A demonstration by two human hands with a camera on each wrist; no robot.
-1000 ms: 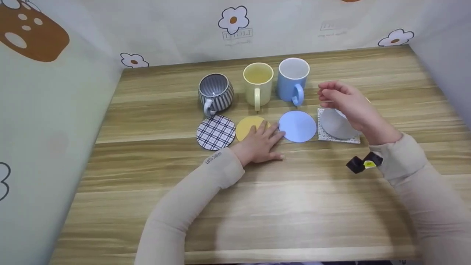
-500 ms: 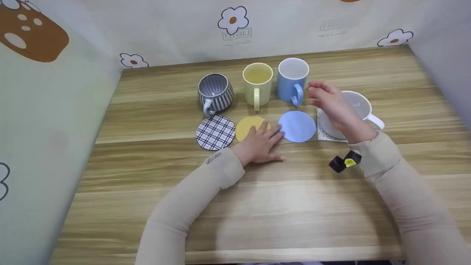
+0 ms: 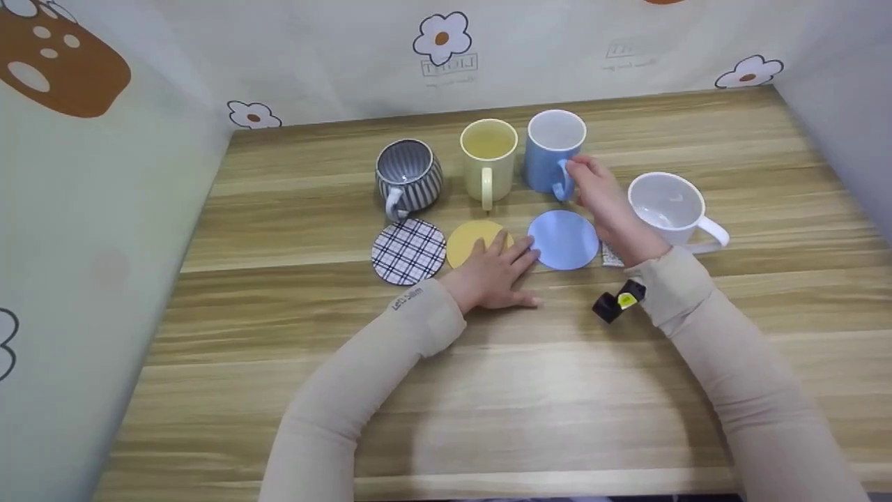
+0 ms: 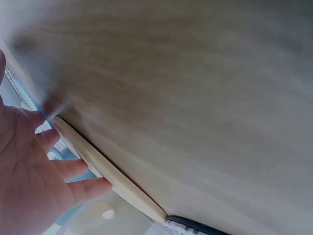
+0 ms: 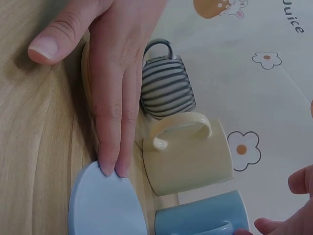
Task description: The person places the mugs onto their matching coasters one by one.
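- the blue mug (image 3: pixel 546 167) is standing upright near the back of the table, just behind the blue coaster, and its white inside is being shown to the head camera.
- its handle is being met by the fingertips of the right hand (image 3: pixel 605 199); whether it is being pinched or only touched cannot be told.
- the yellow coaster (image 3: pixel 468 240) is lying in front of the yellow mug and is being partly covered by the left hand (image 3: pixel 493 275), which is being held palm down with straight, spread fingers.
- the near edge of the blue coaster (image 3: pixel 564 240) is being touched by two fingertips of that same hand.
- the yellow mug (image 3: pixel 481 174) is standing just left of the blue one, its handle being pointed toward the person.
- farther left, the striped mug (image 3: pixel 418 183) is standing behind the round plaid coaster (image 3: pixel 408 252).
- the white mug (image 3: pixel 669 206) is standing to the right, its lower part being hidden by the right wrist; a corner of a speckled coaster (image 3: pixel 612 256) is being left in sight there.
- all of this is being borne by the wood-grain table (image 3: pixel 529 404).
- the table is being backed by a wall covering (image 3: pixel 334 63) printed with flowers.
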